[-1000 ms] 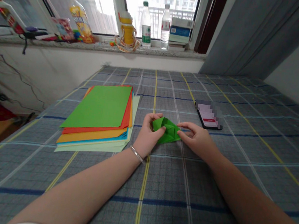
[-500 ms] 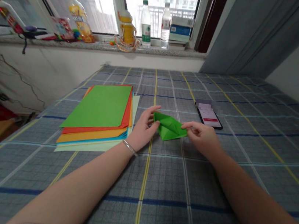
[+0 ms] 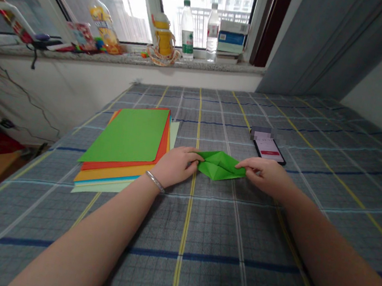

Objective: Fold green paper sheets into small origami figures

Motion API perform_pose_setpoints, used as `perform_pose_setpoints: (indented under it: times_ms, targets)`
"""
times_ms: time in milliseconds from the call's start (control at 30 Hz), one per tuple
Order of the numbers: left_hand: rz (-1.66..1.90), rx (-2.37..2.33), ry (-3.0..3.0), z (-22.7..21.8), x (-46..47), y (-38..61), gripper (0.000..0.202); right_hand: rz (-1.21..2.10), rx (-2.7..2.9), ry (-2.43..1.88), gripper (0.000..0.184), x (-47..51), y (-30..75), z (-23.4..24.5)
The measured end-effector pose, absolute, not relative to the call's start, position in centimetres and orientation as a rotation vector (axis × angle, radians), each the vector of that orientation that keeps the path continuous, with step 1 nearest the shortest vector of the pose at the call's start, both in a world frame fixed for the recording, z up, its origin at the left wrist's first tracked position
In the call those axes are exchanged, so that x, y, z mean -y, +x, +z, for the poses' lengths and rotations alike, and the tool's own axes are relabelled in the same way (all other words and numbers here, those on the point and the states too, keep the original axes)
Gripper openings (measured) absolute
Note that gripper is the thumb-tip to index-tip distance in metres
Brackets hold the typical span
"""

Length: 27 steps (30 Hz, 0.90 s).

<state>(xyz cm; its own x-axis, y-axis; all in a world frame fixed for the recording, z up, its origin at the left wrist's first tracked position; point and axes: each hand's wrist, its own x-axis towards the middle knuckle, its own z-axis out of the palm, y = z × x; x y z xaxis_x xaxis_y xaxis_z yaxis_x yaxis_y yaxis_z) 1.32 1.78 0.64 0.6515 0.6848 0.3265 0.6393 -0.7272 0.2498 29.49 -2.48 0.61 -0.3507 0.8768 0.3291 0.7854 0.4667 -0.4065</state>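
A folded piece of green paper (image 3: 218, 166) is stretched sideways between my two hands, low over the plaid cloth. It has a long, boat-like shape with creases meeting near its middle. My left hand (image 3: 178, 166), with a silver bangle at the wrist, pinches its left tip between thumb and fingers. At the other tip, my right hand (image 3: 263, 174) pinches the paper the same way. Left of my left hand lies a stack of coloured paper (image 3: 130, 134), green on top, with red, orange, blue and pale green edges showing below.
A phone (image 3: 268, 147) with a lit screen lies beyond my right hand on the plaid cloth (image 3: 210, 231). Along the windowsill stand a yellow drinking bottle (image 3: 163, 39), two clear plastic bottles (image 3: 188, 33), a juice bottle (image 3: 104, 24) and stacked boxes (image 3: 231, 39).
My left hand has shifted from the paper's raised left side to pinch its left tip. The paper now looks longer and more level. My right hand moved slightly right, keeping hold.
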Motion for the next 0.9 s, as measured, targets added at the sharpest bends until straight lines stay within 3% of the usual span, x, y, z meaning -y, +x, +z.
perform_pose_setpoints:
  times_ms: [267,500,667,900]
  targets:
    - [0.459,-0.986,2.794,0.5,-3.0,0.0,0.033,0.293,2.248,-1.447,0.026,1.9,30.5,0.6]
    - [0.594,-0.950,2.932,0.5,-2.3,0.6,0.022,0.085,2.391,-1.327,0.026,2.3,30.2,1.0]
    - [0.589,-0.978,2.927,0.5,-2.4,0.5,0.015,-0.030,2.439,-1.356,0.015,2.3,30.4,0.8]
    - [0.673,-0.974,2.411,0.2,-2.7,0.7,0.018,0.347,2.220,-1.308,0.020,1.4,31.0,0.4]
